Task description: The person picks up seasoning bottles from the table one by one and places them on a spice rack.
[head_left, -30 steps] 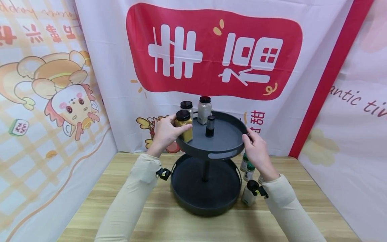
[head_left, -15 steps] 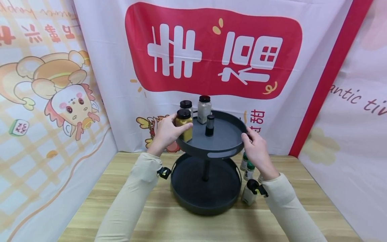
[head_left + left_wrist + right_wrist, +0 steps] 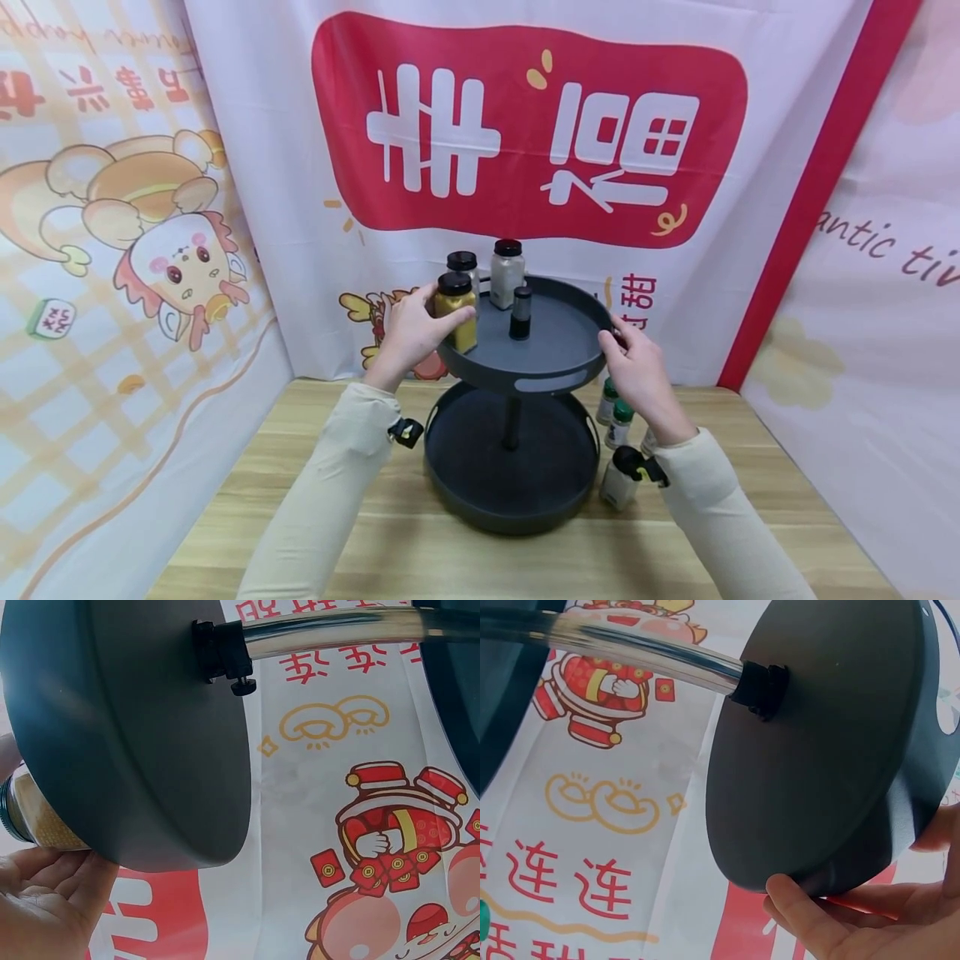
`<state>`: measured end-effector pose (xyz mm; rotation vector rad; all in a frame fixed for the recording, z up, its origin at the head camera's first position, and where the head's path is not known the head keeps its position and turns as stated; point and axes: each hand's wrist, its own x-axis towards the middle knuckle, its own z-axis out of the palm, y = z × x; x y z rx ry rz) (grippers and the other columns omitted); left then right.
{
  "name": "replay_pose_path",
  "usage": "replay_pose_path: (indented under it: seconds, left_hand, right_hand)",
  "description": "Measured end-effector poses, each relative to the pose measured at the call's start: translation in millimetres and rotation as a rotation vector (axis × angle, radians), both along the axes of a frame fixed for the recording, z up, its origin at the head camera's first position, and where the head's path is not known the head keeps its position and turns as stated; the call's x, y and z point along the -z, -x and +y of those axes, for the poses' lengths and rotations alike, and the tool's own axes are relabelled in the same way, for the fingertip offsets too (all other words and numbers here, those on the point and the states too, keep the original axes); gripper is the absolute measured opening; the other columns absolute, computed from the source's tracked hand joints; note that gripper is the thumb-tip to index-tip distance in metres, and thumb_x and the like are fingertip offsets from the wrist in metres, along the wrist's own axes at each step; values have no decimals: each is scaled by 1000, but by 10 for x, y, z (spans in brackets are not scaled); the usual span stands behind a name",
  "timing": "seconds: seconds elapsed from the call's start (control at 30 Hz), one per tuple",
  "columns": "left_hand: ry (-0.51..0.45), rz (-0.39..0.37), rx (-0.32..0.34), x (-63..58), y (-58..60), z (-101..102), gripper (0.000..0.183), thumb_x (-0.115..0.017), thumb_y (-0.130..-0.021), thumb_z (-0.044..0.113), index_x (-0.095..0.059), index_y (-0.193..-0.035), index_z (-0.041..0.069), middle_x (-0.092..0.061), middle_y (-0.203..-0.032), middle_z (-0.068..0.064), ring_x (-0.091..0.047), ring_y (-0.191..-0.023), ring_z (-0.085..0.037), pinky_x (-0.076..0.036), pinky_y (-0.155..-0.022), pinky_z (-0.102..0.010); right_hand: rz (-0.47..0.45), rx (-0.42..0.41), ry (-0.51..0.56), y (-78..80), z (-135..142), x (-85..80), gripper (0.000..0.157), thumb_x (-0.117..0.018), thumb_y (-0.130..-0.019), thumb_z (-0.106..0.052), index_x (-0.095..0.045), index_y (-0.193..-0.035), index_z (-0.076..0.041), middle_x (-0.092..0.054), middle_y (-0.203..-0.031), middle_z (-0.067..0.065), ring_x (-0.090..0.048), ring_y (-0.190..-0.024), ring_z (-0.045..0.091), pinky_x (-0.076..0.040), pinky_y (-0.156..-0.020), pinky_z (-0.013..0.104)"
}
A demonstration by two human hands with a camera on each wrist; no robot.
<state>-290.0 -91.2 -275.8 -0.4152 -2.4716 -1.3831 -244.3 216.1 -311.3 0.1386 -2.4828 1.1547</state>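
A dark grey two-tier round stand has an upper tray point(image 3: 558, 333) and a lower tray point(image 3: 517, 525) joined by a post. My left hand point(image 3: 412, 333) holds a black-lidded spice jar of yellow contents point(image 3: 466, 333) at the upper tray's left edge; in the left wrist view the fingers lie along the jar point(image 3: 49, 821). On the right my right hand point(image 3: 637, 367) grips the upper tray's rim, and the right wrist view has a fingertip against the tray's underside point(image 3: 810, 772). Also on the upper tray are two jars of pale contents point(image 3: 507, 279) point(image 3: 472, 271) and a small dark bottle point(image 3: 521, 315).
Right of the stand, on the wooden table point(image 3: 360, 550), are green-capped bottles point(image 3: 618, 425) and a black-lidded jar point(image 3: 618, 487), partly behind my right wrist. A printed cloth point(image 3: 270, 167) hangs close behind the stand, with cloth walls on both sides.
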Motion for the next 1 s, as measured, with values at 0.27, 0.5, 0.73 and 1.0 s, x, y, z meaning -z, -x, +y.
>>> replay_pose_path:
  seconds: [0.27, 0.5, 0.73, 1.0]
  left_hand:
    - [-69, -20, 38, 48, -42, -108, 73, -71, -80, 49, -47, -137, 11, -58, -124, -7, -58, -108, -21, -49, -90, -39]
    - [-79, -16, 34, 123, -92, -278, 70, -69, -81, 50, -49, -135, 12, -57, -127, -6, -57, -111, -23, -48, -93, -40]
    - [-70, -4, 44, 262, -121, -460, 52, -61, -90, 44, -52, -130, 11, -59, -123, -8, -57, -112, -24, -47, -94, -40]
    - [81, -29, 53, 470, -127, -608, 40, -56, -95, 35, -57, -125, 8, -62, -114, -9, -58, -101, -23, -49, -84, -40]
  right_hand:
    - [-40, -44, 22, -24, 9, -4, 63, -38, -100, -44, -30, -147, -5, -45, -137, 23, -49, -117, 33, -42, -95, 48]
    - [-51, -72, 9, -28, 36, -17, 65, -36, -99, -47, -29, -147, -4, -47, -134, 22, -52, -110, 32, -43, -92, 48]
    - [-68, -93, 5, -34, 125, 27, 57, -35, -101, -41, -34, -145, -5, -48, -133, 20, -48, -115, 34, -42, -93, 51]
    - [-124, -89, -30, -82, 215, 56, 59, -36, -101, -41, -36, -142, 0, -45, -137, 23, -46, -121, 38, -42, -96, 53]
